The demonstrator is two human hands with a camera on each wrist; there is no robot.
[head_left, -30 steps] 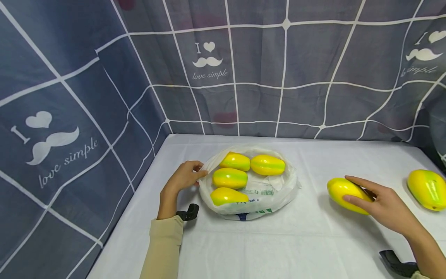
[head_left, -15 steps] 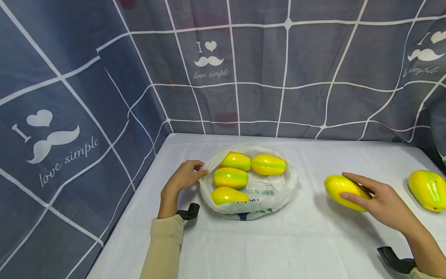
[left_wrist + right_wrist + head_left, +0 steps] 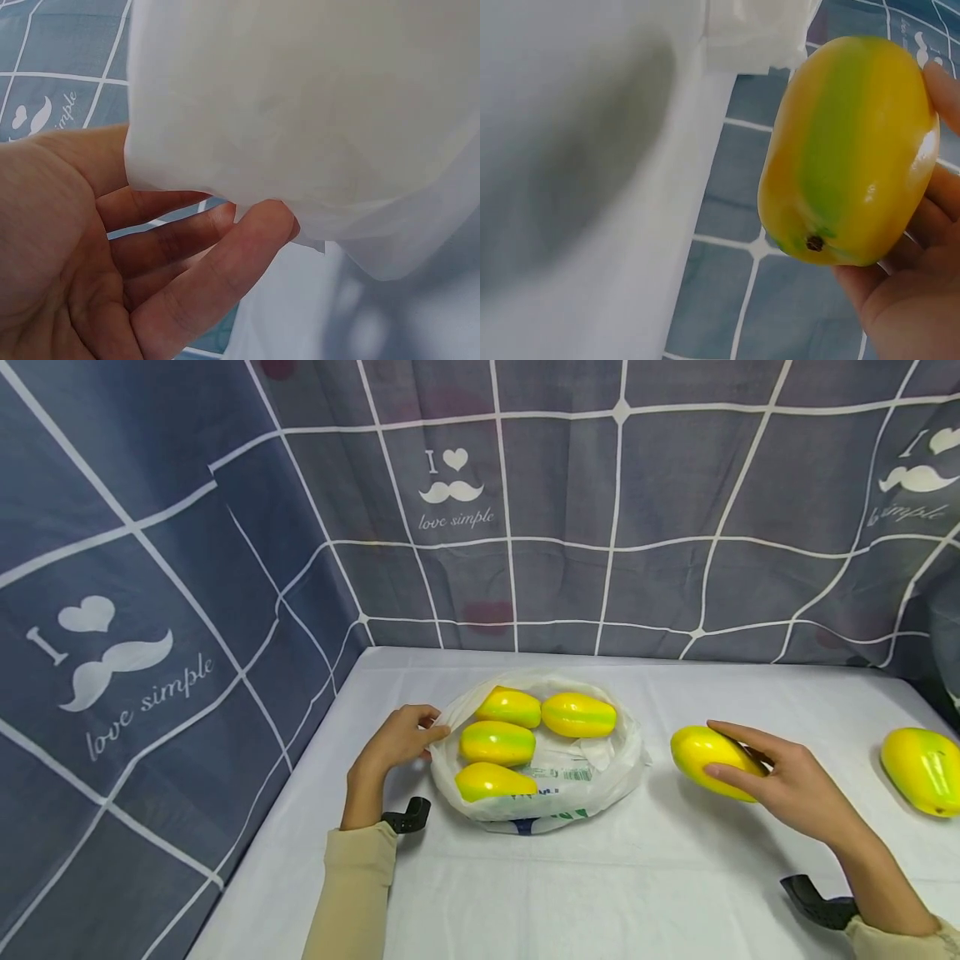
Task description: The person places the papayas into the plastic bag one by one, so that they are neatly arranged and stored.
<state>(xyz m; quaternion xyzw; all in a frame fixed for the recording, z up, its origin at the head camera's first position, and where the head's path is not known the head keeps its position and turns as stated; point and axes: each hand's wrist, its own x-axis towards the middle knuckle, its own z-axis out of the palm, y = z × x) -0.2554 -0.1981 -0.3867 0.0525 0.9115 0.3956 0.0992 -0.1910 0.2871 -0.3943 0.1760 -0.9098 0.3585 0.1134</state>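
Note:
In the head view a white plastic bag lies with its mouth spread, and several yellow-green papayas rest inside. My left hand pinches the bag's left rim; the left wrist view shows the thumb against the thin white plastic, with the other fingers partly behind it. To the right of the bag, my right hand grips another papaya from its right side, raised over the table. In the right wrist view this papaya shows a green stripe and a dark stem end.
One more papaya lies at the table's right edge. A white cloth covers the table. Grey-blue checked curtains hang behind it and along the left. Each wrist wears a black mount.
My right hand has moved left with the papaya, bringing it nearer the bag. The left hand keeps its hold on the rim in the same place.

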